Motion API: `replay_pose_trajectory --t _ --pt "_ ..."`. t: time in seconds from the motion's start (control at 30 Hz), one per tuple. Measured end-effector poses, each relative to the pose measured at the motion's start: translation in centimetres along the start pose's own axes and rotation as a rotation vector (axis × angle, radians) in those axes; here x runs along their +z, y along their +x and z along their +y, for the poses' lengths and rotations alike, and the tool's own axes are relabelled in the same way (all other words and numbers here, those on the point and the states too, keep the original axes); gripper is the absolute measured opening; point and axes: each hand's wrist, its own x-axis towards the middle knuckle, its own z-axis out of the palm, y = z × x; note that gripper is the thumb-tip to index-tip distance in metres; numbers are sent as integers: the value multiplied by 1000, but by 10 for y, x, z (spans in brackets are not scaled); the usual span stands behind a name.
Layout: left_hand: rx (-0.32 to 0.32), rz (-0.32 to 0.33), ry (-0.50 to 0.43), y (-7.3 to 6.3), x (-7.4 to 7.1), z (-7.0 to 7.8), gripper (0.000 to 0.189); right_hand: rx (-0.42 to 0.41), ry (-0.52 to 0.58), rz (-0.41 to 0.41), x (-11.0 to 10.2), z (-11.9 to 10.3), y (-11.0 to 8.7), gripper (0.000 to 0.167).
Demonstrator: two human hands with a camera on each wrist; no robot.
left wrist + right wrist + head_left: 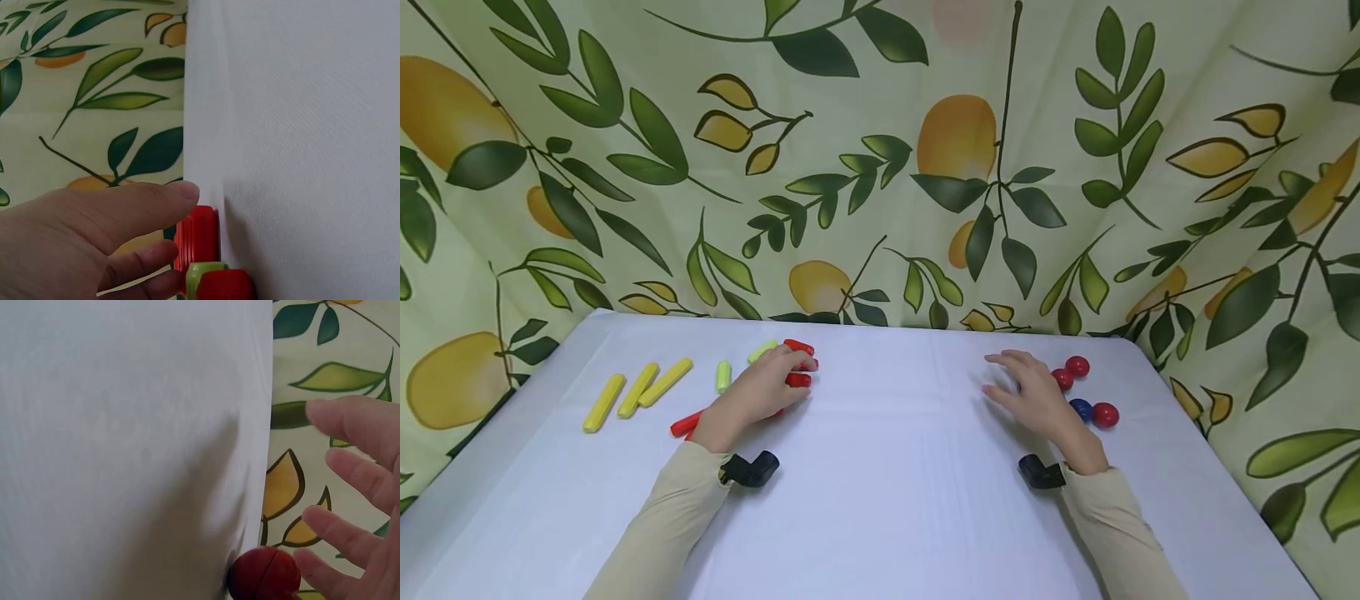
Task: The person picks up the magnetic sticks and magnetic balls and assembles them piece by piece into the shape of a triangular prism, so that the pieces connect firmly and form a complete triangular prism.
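Observation:
My left hand [762, 387] is held over a group of short red and light green sticks on the white table. Its fingers reach loosely over a red stick [798, 380]. In the left wrist view the thumb is stretched out just above a red piece [200, 232], with a light green piece [199, 273] below it. The hand hides part of this group. On the other side, my right hand [1036, 398] hovers with spread fingers and holds nothing. Red balls [1077, 367] and a blue ball [1081, 409] lie just right of it. One red ball [264, 574] shows below the fingers in the right wrist view.
Yellow sticks [602, 403] lie at the far left. A light green stick [723, 377] stands out beside the left hand, and another red stick [686, 424] lies near that wrist. Behind the white table [887, 500] hangs a leaf-patterned curtain [865, 108].

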Motion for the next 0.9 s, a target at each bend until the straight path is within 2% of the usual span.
replay_pose_trajectory --t 0.17,0.3,0.6,0.73,0.9 --pt "-23 -40 5 1 2 -1 31 82 27 -55 -7 9 -1 53" --pt "-18 -32 27 1 2 -3 28 118 33 -85 -8 14 -2 55" --pt "14 -22 28 4 7 -5 30 69 37 -36 -8 12 -2 40" --pt "19 -9 35 3 7 -3 32 85 55 -38 -7 10 -2 40" --pt "63 31 7 0 5 -1 31 45 101 -30 -5 5 -2 40"
